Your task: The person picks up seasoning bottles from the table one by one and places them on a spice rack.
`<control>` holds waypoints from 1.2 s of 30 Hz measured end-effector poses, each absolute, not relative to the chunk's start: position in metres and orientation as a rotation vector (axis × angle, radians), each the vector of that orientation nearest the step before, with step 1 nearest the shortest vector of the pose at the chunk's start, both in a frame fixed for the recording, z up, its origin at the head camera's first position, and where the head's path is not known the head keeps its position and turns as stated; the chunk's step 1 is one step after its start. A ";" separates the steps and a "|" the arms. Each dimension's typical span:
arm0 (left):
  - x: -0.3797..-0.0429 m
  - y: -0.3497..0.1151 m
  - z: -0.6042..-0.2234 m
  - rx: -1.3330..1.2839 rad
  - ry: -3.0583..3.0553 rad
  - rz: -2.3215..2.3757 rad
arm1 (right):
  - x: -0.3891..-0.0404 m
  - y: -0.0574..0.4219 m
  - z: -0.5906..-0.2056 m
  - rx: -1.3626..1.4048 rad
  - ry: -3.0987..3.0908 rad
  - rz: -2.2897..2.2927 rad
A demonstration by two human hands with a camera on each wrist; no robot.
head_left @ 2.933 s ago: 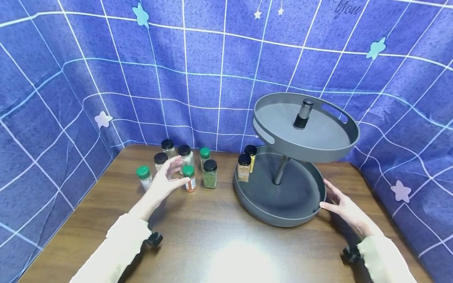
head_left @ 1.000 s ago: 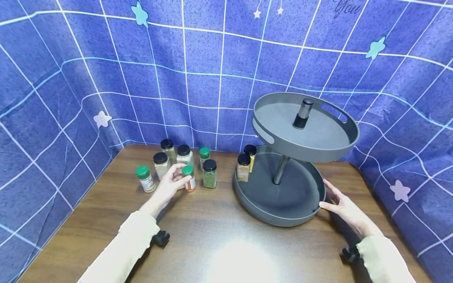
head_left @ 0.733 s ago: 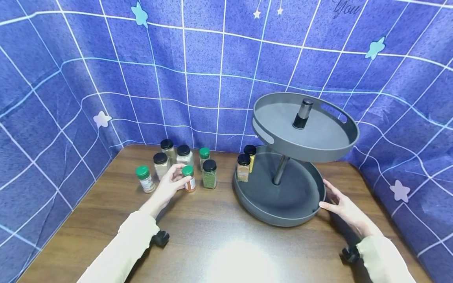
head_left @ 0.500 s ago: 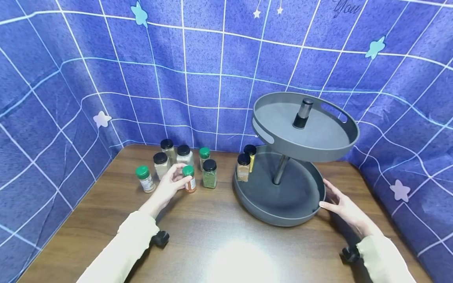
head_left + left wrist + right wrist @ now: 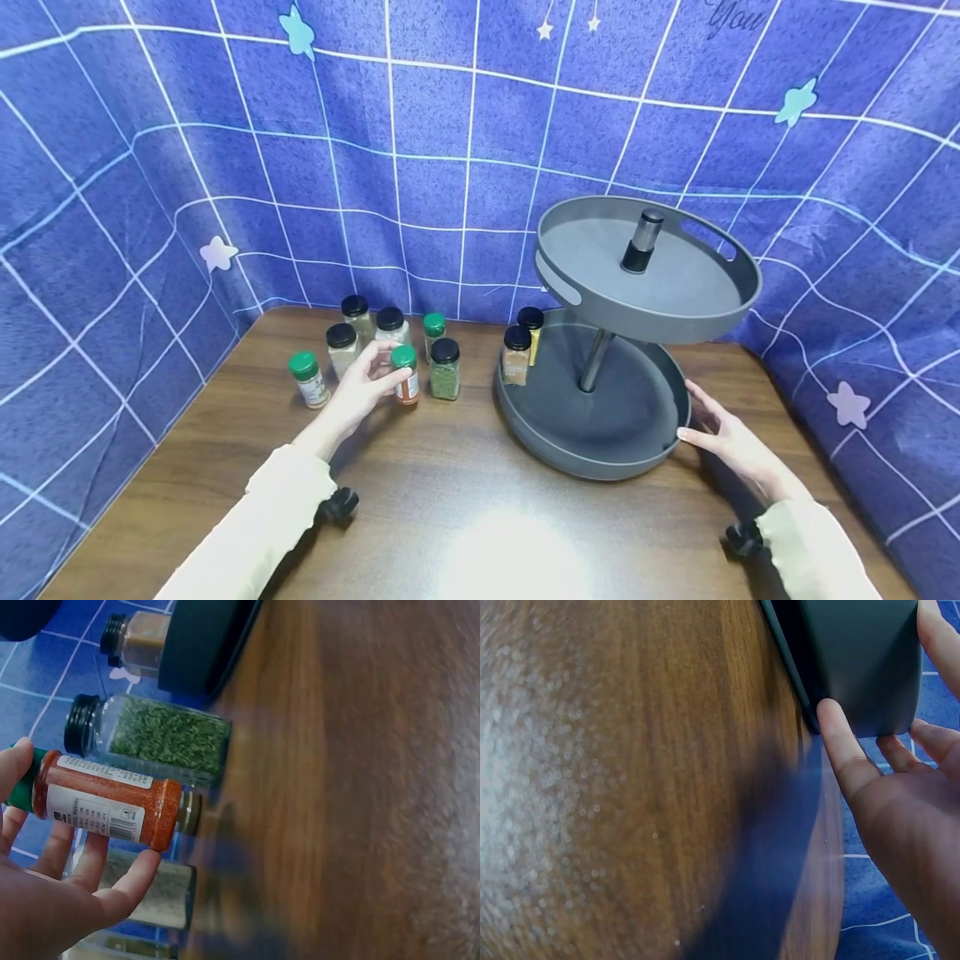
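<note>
My left hand (image 5: 358,398) grips a small spice jar (image 5: 407,389) of orange-red seasoning, with a green cap. In the left wrist view the thumb lies at the cap, the fingers run along the jar's far side, and its base is higher than that of the neighbouring jar of green herbs (image 5: 169,735). Fingertips of my right hand (image 5: 727,437) touch the outer wall of the lower tray of a grey two-tier turntable (image 5: 592,473); the fingers are spread and fairly straight. Two black-capped jars stand in that tray, one with tan powder (image 5: 516,365), one yellow (image 5: 535,329).
Around the left hand stand several more jars: a green-capped white-label jar (image 5: 311,387), a black-capped pale jar (image 5: 343,354), and a small green-capped jar (image 5: 434,329) at the back. The upper tray (image 5: 697,287) overhangs the lower one. A blue curtain (image 5: 450,167) hangs behind the wooden table (image 5: 420,500).
My left hand has reached in, closed round the green-capped spice jar and brought it slightly up and to the right. The right hand has stayed at the tray wall.
</note>
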State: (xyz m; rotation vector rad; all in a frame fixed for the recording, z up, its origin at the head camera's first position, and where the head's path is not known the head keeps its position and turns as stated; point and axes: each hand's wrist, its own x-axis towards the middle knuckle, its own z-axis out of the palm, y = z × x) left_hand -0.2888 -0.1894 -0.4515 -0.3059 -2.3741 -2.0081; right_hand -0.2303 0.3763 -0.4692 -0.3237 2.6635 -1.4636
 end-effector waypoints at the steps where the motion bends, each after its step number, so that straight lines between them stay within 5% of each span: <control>1: -0.289 -0.189 -0.450 -0.310 -2.371 -2.005 | -0.230 0.376 -0.469 -0.322 2.664 -1.461; 24: -0.270 -0.160 -0.381 -0.455 -2.320 -1.953 | -0.230 0.375 -0.470 -0.334 2.647 -1.497; 36: -0.276 -0.141 -0.375 -0.589 -2.305 -1.942 | -0.231 0.375 -0.470 -0.315 2.650 -1.478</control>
